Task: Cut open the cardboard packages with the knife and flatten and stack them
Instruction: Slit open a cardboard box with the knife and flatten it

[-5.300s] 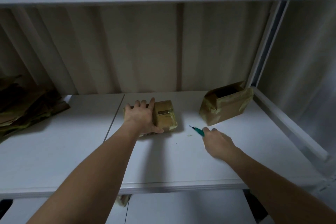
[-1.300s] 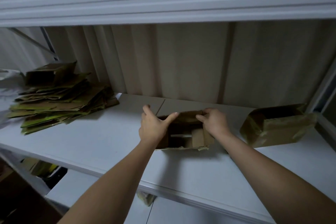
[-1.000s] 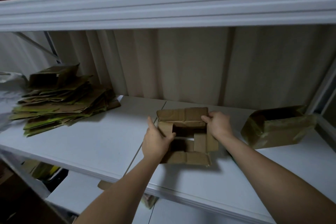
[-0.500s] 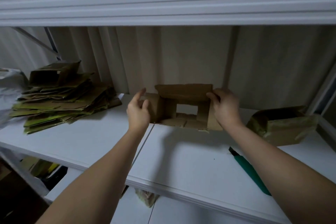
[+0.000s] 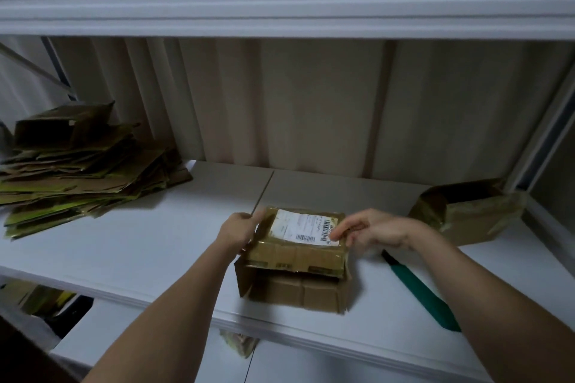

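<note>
Item: shelf, white, front lip nearest the viewer, a seam running back through its middle.

Item: knife, green handle, lying flat near the front edge under the right forearm. Risk: a drawn-back arm could sweep it off the lip, or skin could meet the blade, whose state is too dark to tell.

Item: cut-open package, mid-shelf, label side up, half collapsed, front flap hanging open toward the lip. Left hand grips its left flap, fingers curled round the edge. Right hand rests extended fingers on the label corner, nothing clasped. Risk: pressed unevenly, the taped seams could spring the walls back up, or the package could skid forward off the shelf.

Item: second package, right rear, open at top, well apart from the hands, close to the upright post; little room there.

Item: stack of flattened cardboard, left rear, uneven, one unflattened carton on top. Risk: another piece laid on could slide. Bare shelf lies between the stack and the hands for carrying across.
</note>
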